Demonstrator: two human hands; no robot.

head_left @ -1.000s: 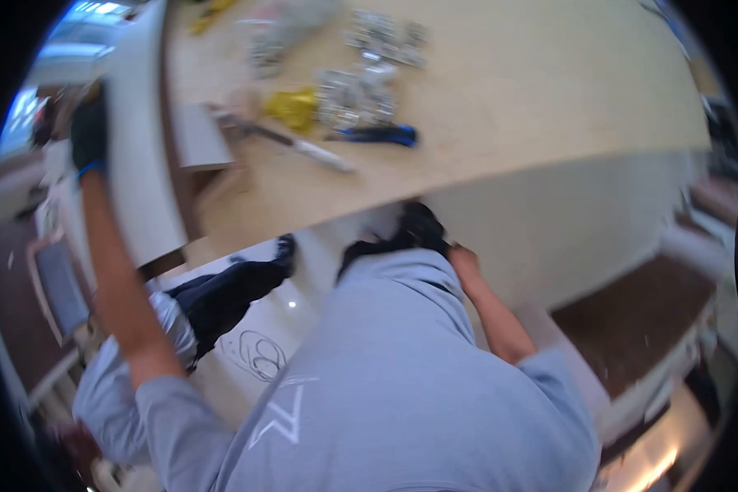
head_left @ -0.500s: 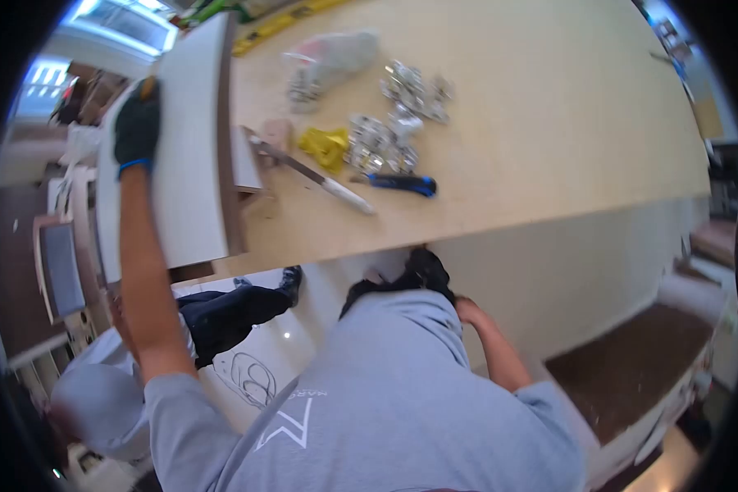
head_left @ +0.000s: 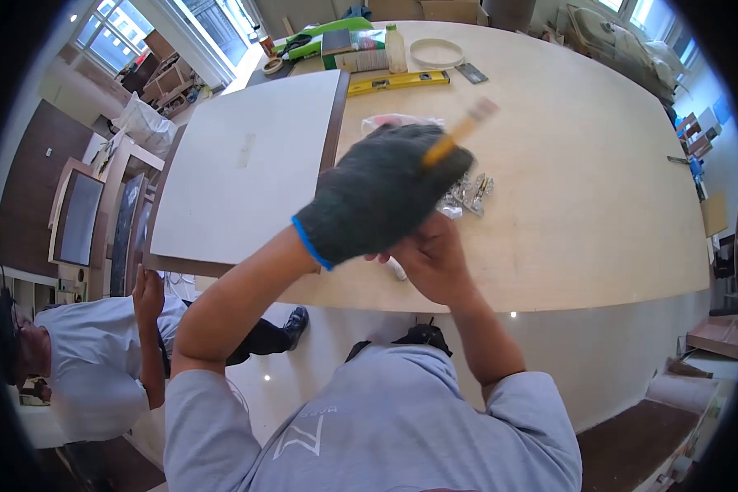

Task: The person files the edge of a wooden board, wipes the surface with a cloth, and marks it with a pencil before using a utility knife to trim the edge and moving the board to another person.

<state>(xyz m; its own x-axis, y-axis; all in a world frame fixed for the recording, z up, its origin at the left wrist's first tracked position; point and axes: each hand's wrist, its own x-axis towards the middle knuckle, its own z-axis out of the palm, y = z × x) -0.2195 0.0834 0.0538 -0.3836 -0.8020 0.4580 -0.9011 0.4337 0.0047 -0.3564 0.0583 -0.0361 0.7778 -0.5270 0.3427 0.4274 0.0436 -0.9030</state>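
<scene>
My left hand [head_left: 385,189] wears a dark glove with a blue cuff and is closed around a yellow pencil [head_left: 453,148], whose outer end is blurred. Just below it, my bare right hand [head_left: 436,261] has its fingers curled together; their tips are partly covered by the glove, and I cannot make out what they hold. A white handle end [head_left: 397,269] shows beside the right fingers. Behind the hands lie small metal fittings in clear packets [head_left: 471,195] and part of a clear plastic bag [head_left: 377,123]. To the left is a white panel [head_left: 246,172] with brown edges.
A yellow spirit level [head_left: 402,81], a bottle [head_left: 395,51], a green-labelled can [head_left: 361,60] and a roll of tape [head_left: 436,53] are at the back of the wooden table [head_left: 582,205]. Another person [head_left: 107,353] is at the lower left, a hand near the panel.
My left hand has come off the white panel and moved right, over the fittings, with the pencil. My right hand has risen from my waist to meet it. The view has tilted up.
</scene>
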